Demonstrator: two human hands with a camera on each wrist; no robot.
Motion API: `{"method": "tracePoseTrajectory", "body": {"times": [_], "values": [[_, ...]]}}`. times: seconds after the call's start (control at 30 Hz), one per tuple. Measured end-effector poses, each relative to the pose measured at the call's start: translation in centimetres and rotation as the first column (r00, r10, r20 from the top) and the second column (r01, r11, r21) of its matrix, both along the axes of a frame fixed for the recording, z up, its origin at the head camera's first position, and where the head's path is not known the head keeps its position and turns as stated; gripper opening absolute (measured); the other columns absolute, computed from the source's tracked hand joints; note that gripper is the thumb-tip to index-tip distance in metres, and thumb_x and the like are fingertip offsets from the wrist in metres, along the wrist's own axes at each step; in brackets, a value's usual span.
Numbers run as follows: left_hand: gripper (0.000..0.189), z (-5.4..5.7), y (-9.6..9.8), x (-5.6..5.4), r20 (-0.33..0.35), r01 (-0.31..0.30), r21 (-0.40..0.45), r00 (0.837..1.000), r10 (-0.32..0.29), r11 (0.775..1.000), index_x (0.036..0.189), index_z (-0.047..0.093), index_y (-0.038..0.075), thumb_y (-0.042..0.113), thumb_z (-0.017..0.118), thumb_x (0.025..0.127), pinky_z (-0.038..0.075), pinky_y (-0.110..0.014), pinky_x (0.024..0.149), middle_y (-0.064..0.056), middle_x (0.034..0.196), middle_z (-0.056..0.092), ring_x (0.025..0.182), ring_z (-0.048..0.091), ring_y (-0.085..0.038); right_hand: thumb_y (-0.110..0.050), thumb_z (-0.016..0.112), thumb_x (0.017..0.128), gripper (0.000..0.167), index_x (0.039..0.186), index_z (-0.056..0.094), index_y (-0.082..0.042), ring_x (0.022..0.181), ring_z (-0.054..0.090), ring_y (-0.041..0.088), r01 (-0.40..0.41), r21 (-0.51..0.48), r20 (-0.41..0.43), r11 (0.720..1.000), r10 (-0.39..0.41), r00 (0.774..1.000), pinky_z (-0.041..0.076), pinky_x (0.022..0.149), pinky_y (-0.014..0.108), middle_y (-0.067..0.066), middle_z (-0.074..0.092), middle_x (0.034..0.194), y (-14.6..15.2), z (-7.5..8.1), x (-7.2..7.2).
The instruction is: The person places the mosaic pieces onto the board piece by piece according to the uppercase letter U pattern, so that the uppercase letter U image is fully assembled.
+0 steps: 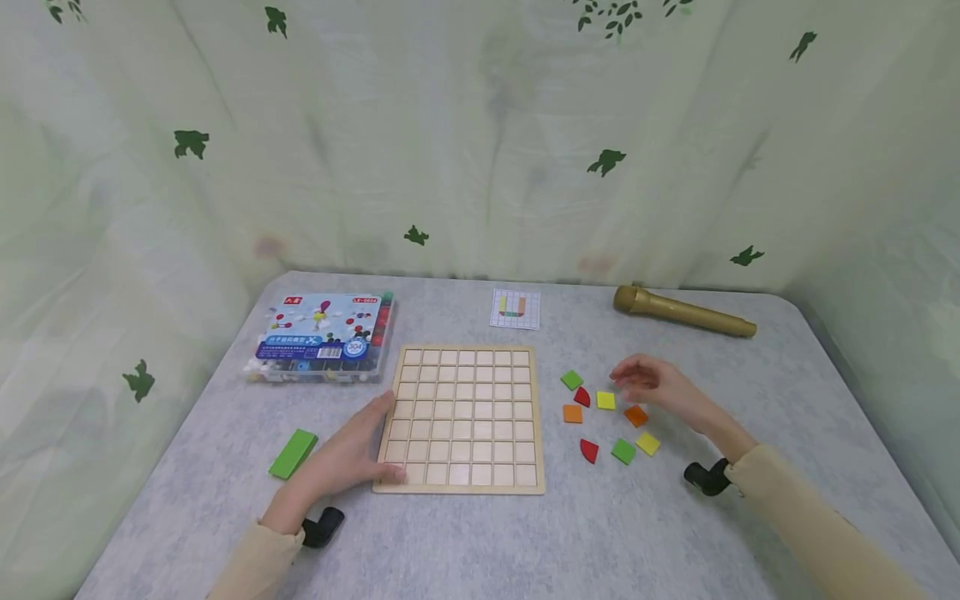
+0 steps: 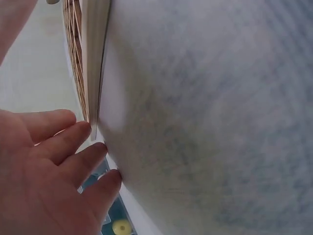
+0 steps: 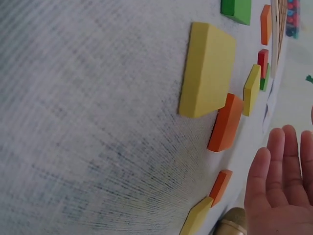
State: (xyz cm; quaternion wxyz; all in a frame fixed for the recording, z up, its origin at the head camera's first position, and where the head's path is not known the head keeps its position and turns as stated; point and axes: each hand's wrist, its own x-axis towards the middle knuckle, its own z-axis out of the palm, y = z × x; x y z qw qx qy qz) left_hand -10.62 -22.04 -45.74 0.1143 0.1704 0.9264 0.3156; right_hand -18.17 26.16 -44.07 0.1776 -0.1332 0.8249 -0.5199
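My left hand (image 1: 352,448) rests at the left side of a wooden grid board (image 1: 538,417), its thumb over the near left corner. In the left wrist view its fingers (image 2: 73,142) are extended, fingertips at the board's edge and the table. To the right of the board, my right hand (image 1: 656,386) hovers over small flat tiles, holding nothing. Nearest it are an orange tile (image 1: 636,416) and a yellow tile (image 1: 606,401). Another orange tile (image 3: 221,188) and yellow tile (image 3: 195,216) show in the right wrist view, hidden beneath the hand in the head view.
Green (image 1: 623,451), red and more tiles lie scattered beside the board. A pattern card (image 1: 529,310) lies behind it. At the back right is a gold microphone-shaped object (image 1: 686,313); at the left, a clear parts box (image 1: 318,333) and a green block (image 1: 293,453).
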Motion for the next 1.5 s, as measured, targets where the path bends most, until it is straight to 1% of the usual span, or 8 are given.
{"method": "tracePoseTrajectory", "body": {"times": [0.23,0.43,0.63,0.77,1.03,1.13,1.33,1.5], "values": [[0.119,0.2,0.1,0.5,0.010,0.036,-0.060,0.999,-0.035,0.998,0.149,0.016,-0.008,0.049,0.082,0.067,0.017,-0.053,0.112,-0.022,0.157,0.010,0.141,0.010,-0.041,0.000,0.064,0.088,0.027,0.114,0.057,0.004,0.105,0.057,0.034,-0.070,0.043,-0.007,0.997,0.070,0.998,0.051,0.086,0.028,0.019,0.059,0.116,-0.5,-0.5,-0.3],[0.119,0.2,0.1,0.5,0.005,0.042,-0.095,0.999,-0.042,0.995,0.148,0.017,-0.010,0.050,0.082,0.067,0.018,-0.054,0.112,-0.022,0.157,0.009,0.141,0.010,-0.042,0.000,0.066,0.086,0.022,0.108,0.062,-0.003,0.101,0.057,0.027,-0.028,0.176,-0.049,0.984,0.037,0.998,0.048,0.091,0.041,0.008,0.062,0.108,-1.1,-1.1,-0.4],[0.119,0.2,0.1,0.5,-0.004,0.047,-0.112,0.999,-0.048,0.993,0.148,0.017,-0.010,0.051,0.081,0.068,0.019,-0.054,0.112,-0.022,0.157,0.009,0.141,0.010,-0.042,-0.001,0.067,0.086,0.020,0.105,0.063,-0.005,0.098,0.056,0.026,-0.010,0.222,-0.072,0.975,0.027,0.997,0.047,0.091,0.045,0.007,0.063,0.104,-1.4,-1.4,-0.5],[0.119,0.3,0.1,0.5,-0.002,0.046,-0.115,0.999,-0.046,0.992,0.148,0.017,-0.010,0.051,0.081,0.068,0.019,-0.054,0.112,-0.022,0.157,0.009,0.141,0.009,-0.041,-0.002,0.069,0.085,0.020,0.104,0.064,-0.005,0.095,0.055,0.025,-0.015,0.255,-0.090,0.967,0.039,0.995,0.047,0.089,0.044,0.006,0.063,0.101,-1.5,-1.3,-0.5],[0.117,0.4,0.1,0.5,-0.007,0.047,-0.120,0.999,-0.048,0.992,0.148,0.017,-0.010,0.050,0.080,0.070,0.019,-0.054,0.111,-0.023,0.157,0.009,0.141,0.010,-0.042,0.000,0.074,0.080,0.020,0.098,0.066,-0.005,0.084,0.053,0.021,-0.017,0.359,-0.168,0.933,0.082,0.982,0.049,0.075,0.032,0.002,0.061,0.091,-2.3,-1.1,-0.5],[0.117,0.4,0.1,0.5,-0.007,0.048,-0.121,0.999,-0.049,0.991,0.148,0.017,-0.010,0.050,0.080,0.070,0.019,-0.054,0.111,-0.023,0.157,0.009,0.141,0.010,-0.042,0.002,0.074,0.079,0.021,0.096,0.065,-0.004,0.081,0.052,0.020,-0.027,0.369,-0.185,0.929,0.102,0.977,0.048,0.071,0.030,0.003,0.060,0.089,-2.5,-1.1,-0.5],[0.117,0.3,0.2,0.5,-0.009,0.052,-0.128,0.999,-0.053,0.990,0.148,0.017,-0.010,0.050,0.080,0.070,0.020,-0.054,0.111,-0.022,0.157,0.009,0.141,0.010,-0.042,0.005,0.073,0.078,0.022,0.090,0.060,-0.007,0.077,0.050,0.021,-0.028,0.357,-0.165,0.934,0.092,0.982,0.047,0.066,0.030,0.003,0.056,0.083,-2.7,-1.0,-0.6],[0.117,0.2,0.2,0.5,-0.013,0.052,-0.129,0.998,-0.054,0.990,0.148,0.017,-0.010,0.050,0.080,0.070,0.020,-0.055,0.111,-0.022,0.157,0.009,0.141,0.010,-0.041,0.005,0.067,0.082,0.016,0.091,0.060,-0.006,0.080,0.052,0.023,-0.045,0.308,-0.111,0.950,0.083,0.990,0.048,0.069,0.031,0.005,0.057,0.085,-2.5,-0.8,-0.8]]}}
